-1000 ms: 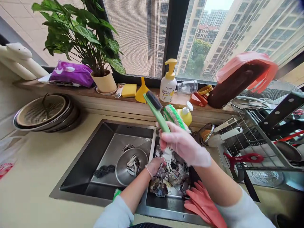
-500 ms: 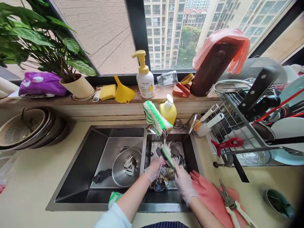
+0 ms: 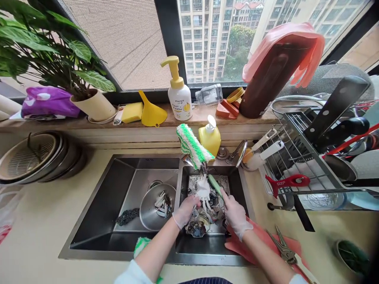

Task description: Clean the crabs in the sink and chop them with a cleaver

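Observation:
My left hand (image 3: pixel 186 212), in a clear glove, is closed on the edge of a whitish crab-like piece (image 3: pixel 203 190) with pale leg-like parts, under the running faucet (image 3: pixel 203 167). My gloved right hand (image 3: pixel 234 213) is wrapped round the green handle of a scrub brush (image 3: pixel 215 184), just right of that piece; the bristles are hard to see. Below both hands, dark and yellowish shell pieces (image 3: pixel 196 228) lie in the small right sink basin (image 3: pixel 214 249). In the left basin (image 3: pixel 97 221) stands a metal bowl (image 3: pixel 145 221) with slim pale pieces (image 3: pixel 162 204) inside.
A dark scouring pad (image 3: pixel 128 217) lies left of the bowl. Pink rubber gloves (image 3: pixel 262 238) and shears (image 3: pixel 284 249) rest on the right counter. A dish rack (image 3: pixel 299 157) with knives stands behind them. A green-striped cloth (image 3: pixel 194 145) covers the faucet, beside a yellow soap bottle (image 3: pixel 209 138).
The brush has moved off the held piece, to the right and away from me. My left hand has shifted slightly left, and the piece now shows its pale side under the water.

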{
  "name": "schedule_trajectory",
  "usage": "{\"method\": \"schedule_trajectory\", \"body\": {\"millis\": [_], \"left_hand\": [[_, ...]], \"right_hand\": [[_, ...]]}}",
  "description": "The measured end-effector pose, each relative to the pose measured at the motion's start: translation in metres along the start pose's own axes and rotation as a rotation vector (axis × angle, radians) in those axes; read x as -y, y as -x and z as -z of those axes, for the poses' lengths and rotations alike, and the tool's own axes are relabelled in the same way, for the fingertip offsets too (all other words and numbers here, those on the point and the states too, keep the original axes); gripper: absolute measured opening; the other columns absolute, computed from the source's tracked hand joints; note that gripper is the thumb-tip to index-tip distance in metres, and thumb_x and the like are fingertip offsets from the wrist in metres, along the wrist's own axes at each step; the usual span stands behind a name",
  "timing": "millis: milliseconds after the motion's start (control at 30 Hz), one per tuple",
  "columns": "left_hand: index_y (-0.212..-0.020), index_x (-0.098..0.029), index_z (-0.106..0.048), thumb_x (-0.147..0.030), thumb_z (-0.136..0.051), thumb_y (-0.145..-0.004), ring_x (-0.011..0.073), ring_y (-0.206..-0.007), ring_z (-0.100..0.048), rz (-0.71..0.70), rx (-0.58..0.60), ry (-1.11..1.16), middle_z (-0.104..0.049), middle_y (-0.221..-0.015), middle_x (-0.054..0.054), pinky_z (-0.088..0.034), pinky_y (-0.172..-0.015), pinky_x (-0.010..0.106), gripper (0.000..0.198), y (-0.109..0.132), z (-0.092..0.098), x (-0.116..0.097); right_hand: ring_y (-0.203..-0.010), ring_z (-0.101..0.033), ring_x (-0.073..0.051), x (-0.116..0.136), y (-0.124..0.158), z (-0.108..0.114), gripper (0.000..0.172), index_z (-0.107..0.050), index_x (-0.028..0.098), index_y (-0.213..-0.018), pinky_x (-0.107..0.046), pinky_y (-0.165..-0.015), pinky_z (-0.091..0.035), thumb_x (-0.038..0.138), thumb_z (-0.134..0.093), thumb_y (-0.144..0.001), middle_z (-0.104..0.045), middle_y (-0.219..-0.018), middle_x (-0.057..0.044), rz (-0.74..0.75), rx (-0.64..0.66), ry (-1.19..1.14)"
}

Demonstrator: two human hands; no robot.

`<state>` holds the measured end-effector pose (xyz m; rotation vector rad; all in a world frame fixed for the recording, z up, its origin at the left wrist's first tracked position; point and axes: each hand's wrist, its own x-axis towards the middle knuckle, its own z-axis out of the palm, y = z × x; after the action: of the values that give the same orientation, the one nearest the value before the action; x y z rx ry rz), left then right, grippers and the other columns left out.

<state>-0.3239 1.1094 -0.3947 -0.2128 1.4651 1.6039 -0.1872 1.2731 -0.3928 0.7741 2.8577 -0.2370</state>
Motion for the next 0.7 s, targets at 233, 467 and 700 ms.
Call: {"method": "schedule_trajectory", "body": {"millis": [233, 467, 700], "left_hand": [[-0.059, -0.017, -0.055, -0.038, -0.08, -0.059, 0.0092, -0.051, -0.039, 0.042, 0.001, -0.049, -0.049, -0.049, -0.005, -0.031, -0.057, 0.024, 0.032, -0.001, -0.007, 0.001], [-0.066, -0.016, -0.065, -0.042, -0.08, -0.061, 0.0106, -0.053, -0.038, 0.023, 0.096, -0.078, -0.051, -0.053, -0.003, -0.03, -0.058, 0.026, 0.031, 0.004, 0.007, 0.001], [-0.062, -0.016, -0.062, -0.046, -0.081, -0.063, 0.0101, -0.053, -0.036, -0.001, 0.153, -0.05, -0.049, -0.053, -0.003, -0.028, -0.057, 0.026, 0.035, 0.004, 0.022, -0.003]], "right_hand": [[-0.066, -0.062, -0.014, -0.003, 0.009, -0.006, 0.061, -0.036, 0.033, -0.15, -0.027, -0.052, -0.028, 0.012, -0.043, -0.093, -0.063, -0.092, -0.003, 0.12, 0.01, -0.005], [-0.07, -0.06, -0.014, -0.021, -0.021, 0.011, 0.061, -0.033, 0.036, -0.15, -0.025, -0.055, -0.031, 0.016, -0.041, -0.093, -0.063, -0.095, -0.002, 0.119, 0.0, -0.049], [-0.07, -0.058, -0.014, -0.029, -0.021, 0.017, 0.063, -0.042, 0.035, -0.146, -0.024, -0.056, -0.03, 0.01, -0.043, -0.088, -0.063, -0.091, -0.003, 0.241, -0.004, -0.052]]}}
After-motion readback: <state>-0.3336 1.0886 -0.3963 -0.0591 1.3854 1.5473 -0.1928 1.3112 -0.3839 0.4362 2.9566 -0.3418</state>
